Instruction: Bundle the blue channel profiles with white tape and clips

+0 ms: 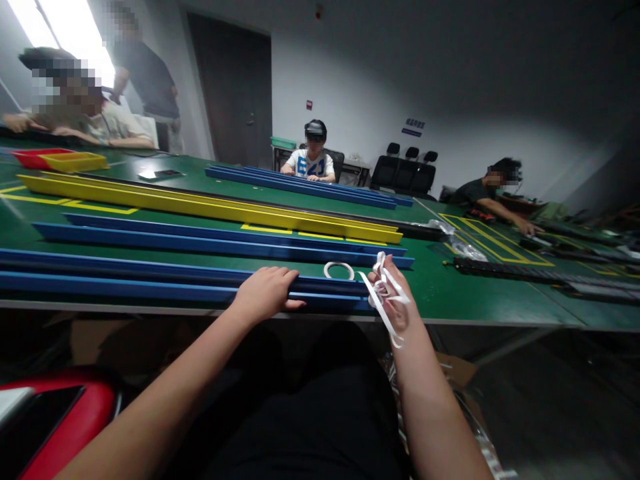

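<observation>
My left hand (266, 291) rests on the nearest long blue rail (125, 277) at the front edge of the green table (450, 293), fingers curled over the rail's top. My right hand (389, 293) is raised at the rail's right end with a tangle of white strips (387, 297) wound around its fingers, one strip hanging down past the wrist. A small white tape ring (339, 269) lies on the rail between the two hands.
More blue rails (215, 240) and a long yellow rail (200, 207) lie further back. Red and yellow bins (65, 160) stand far left. Black strips (525, 270) and plastic bags (467, 250) lie to the right. Other people sit around the table. A red object (55, 413) is at lower left.
</observation>
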{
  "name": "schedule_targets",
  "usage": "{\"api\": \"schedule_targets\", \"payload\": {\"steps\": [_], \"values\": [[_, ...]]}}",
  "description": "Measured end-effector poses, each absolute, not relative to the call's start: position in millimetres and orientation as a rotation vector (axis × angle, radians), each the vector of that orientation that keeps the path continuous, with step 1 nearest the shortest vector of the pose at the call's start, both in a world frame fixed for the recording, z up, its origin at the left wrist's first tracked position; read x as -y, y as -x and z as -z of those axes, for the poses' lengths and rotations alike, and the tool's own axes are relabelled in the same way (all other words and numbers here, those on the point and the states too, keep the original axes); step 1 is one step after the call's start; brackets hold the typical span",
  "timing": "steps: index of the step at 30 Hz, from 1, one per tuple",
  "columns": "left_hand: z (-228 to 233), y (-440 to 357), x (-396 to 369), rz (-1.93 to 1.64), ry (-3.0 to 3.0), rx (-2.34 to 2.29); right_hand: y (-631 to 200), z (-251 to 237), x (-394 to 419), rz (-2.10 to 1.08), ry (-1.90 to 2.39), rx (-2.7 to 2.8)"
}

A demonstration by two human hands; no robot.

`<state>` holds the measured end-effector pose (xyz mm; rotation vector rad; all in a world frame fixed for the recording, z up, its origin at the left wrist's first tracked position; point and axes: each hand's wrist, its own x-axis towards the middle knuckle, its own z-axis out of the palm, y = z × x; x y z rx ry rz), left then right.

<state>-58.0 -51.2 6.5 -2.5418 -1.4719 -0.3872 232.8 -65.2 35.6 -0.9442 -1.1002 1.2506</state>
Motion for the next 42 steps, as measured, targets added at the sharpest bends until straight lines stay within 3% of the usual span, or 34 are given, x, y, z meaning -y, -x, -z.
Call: {"api": "schedule_targets", "payload": {"steps": [5, 10, 26, 42], "values": [[-5.8, 57.9, 50.6, 0.389, 2.541, 1.47, -234.1, -21.1, 44.6, -0.944, 1.02, 0.913], [-4.5, 58.2, 49.9, 0.397, 2.54, 1.465, -252.9, -10.1, 35.0, -0.468, 1.38, 1.273], [-6.6, 56.3, 51.7, 0.381, 2.547, 1.499, -224.9, -18.6, 63.0, -0.098, 1.381, 2.338], [-7.0, 57.7, 51.1, 0.374, 2.546, 1.48, -236.2, -33.9, 59.8, -0.341, 1.149, 2.296]]}}
